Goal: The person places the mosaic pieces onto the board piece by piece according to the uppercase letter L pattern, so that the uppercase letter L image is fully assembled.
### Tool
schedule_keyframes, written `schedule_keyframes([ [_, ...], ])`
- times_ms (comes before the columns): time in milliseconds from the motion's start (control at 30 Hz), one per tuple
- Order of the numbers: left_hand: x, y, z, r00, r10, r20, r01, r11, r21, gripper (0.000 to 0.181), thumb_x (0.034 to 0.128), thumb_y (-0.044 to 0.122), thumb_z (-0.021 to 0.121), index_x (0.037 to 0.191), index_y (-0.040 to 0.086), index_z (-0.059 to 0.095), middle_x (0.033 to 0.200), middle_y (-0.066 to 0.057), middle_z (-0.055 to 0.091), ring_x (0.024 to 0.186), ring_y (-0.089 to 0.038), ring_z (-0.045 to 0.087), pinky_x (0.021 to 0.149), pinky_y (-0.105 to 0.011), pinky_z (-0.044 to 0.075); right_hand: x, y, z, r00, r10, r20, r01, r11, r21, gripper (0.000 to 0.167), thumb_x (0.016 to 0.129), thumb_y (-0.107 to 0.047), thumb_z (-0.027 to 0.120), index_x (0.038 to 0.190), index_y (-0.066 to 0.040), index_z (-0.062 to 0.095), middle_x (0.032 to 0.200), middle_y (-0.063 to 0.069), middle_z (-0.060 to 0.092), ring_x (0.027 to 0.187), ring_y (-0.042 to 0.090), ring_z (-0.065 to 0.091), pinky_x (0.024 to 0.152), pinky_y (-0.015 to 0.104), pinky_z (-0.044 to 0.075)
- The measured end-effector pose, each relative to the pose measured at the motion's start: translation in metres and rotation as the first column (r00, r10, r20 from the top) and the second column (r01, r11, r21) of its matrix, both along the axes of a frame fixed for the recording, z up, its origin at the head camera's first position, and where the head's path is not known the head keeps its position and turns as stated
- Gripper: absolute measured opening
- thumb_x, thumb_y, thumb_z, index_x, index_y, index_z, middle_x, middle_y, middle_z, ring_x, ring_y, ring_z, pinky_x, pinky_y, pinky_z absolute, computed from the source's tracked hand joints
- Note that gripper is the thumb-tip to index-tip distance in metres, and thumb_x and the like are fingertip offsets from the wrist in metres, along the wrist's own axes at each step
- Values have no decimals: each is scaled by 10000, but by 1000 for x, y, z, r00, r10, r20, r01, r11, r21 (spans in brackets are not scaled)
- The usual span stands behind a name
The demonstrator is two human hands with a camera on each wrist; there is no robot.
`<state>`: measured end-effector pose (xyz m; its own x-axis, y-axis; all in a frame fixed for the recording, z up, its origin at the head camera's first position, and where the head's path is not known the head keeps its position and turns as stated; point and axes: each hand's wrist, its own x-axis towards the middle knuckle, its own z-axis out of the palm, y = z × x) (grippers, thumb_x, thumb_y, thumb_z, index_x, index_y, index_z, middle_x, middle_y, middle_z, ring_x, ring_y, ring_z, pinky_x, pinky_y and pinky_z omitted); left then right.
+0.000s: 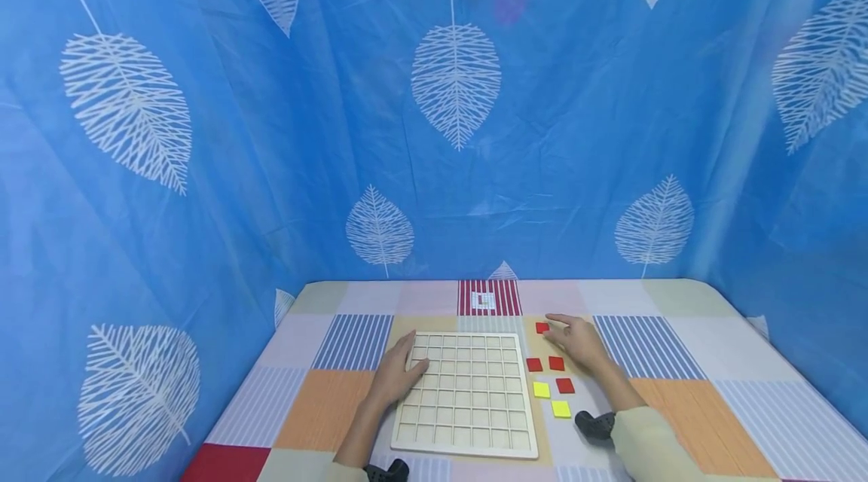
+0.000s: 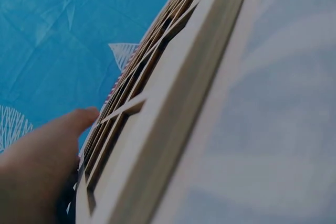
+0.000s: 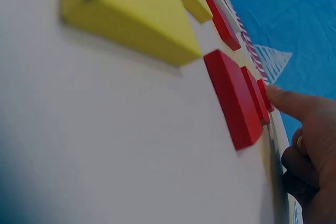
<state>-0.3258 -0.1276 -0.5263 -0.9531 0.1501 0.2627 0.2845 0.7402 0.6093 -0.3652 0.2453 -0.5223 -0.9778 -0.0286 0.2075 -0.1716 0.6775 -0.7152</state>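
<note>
My left hand rests at the left edge of a pale wooden grid board, its thumb over the outer cells. The left wrist view shows the thumb close against the board's raised rim. To the board's right, my right hand reaches over the farthest red square tile. That tile lies on the cloth by the thumb and forefinger; in the right wrist view a fingertip appears to touch it. Several other red tiles and two yellow tiles lie nearer.
A patchwork tablecloth covers the table. Beyond the board, a small white card with a red and yellow pattern lies on a red-striped patch. Blue curtains with white leaves enclose the back and sides. Dark devices are strapped to both wrists.
</note>
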Motion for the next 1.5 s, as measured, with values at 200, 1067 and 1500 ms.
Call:
schedule_keyframes([
  [200,2,1,0,999,24,-23,-26,995,-94,651,886,382,557,1391,12,378,1414,-171,382,1291,-349,351,1062,-472,285,-1,-4,3,999,-31,18,29,995,91,403,867,-229,644,1193,2,596,869,106,669,552,119,552,461,253,470],
  [1067,5,2,-1,998,46,-39,-51,992,-119,617,894,378,546,1351,-18,425,1397,-196,394,1270,-377,369,1036,-499,314,6,-46,32,994,5,-113,-6,1000,-5,348,814,-233,712,1115,-72,645,485,-35,279,417,104,247,350,223,245],
  [1500,3,-4,0,998,-50,23,53,988,-143,961,711,629,627,1395,3,373,1451,-177,314,1295,-396,316,996,-562,333,16,-117,46,972,146,-186,-152,988,-17,309,795,-259,726,1063,-111,682,458,-73,284,409,60,210,367,198,188],
])
